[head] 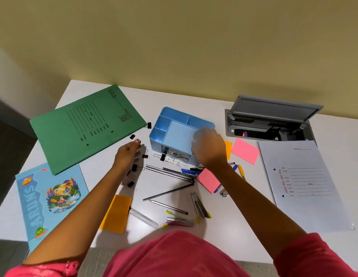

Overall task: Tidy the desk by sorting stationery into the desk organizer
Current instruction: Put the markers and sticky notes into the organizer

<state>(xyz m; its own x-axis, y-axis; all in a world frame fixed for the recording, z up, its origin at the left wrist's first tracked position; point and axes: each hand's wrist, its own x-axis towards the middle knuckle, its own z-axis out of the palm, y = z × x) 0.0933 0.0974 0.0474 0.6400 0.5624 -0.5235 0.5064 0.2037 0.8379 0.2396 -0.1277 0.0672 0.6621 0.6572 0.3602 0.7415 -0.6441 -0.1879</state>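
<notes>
A light blue desk organizer with several compartments stands mid-desk; its small front drawer holds paper clips and a binder clip. My right hand lies over the organizer's front right corner, back up, fingers hidden underneath. My left hand stretches flat over the desk left of the organizer, fingertips near a black binder clip. More binder clips lie under and beside that hand. Pencils, pens and a pink sticky pad lie in front of the organizer.
A green folder and a blue book lie at the left, a white file at the right. An open grey cable box sits behind it. Staplers, orange notes and a clear tube lie near the front edge.
</notes>
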